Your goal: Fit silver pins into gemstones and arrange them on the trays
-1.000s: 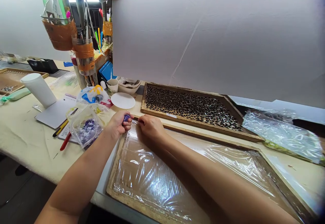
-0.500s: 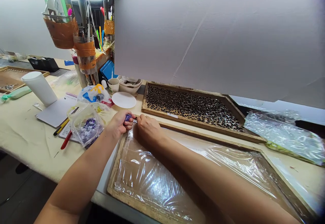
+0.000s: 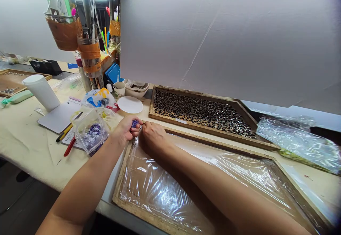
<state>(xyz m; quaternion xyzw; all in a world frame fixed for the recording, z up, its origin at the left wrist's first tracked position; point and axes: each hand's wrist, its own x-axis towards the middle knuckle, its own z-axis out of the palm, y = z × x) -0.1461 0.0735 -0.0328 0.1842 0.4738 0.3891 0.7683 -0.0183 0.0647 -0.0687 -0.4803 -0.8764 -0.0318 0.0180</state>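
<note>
My left hand (image 3: 128,128) is closed around a small clump of purple, speckled material (image 3: 135,123), part of which shows between thumb and fingers. Close beside it, my right hand (image 3: 154,134) has its fingers pinched together, almost meeting the left fingertips; whatever they hold is hidden. Both hands are over the far left corner of a wooden-framed tray (image 3: 121,178) with clear plastic film (image 3: 165,188) stretched across it. To the left of my left forearm, a clear plastic bag (image 3: 92,132) contains similar purple and white pieces.
Behind the film-covered tray lies a second wooden tray (image 3: 213,133) with many small dark shiny pieces. A clear plastic packet (image 3: 298,139) is at right. Leftward are a white disc (image 3: 130,105), a paper cup (image 3: 119,89), a red pen (image 3: 69,147) and a white cylinder (image 3: 42,92).
The right fingertips have shifted very slightly, and a small pale bit seen between the hands is no longer visible. My left hand keeps its place with the purple clump.
</note>
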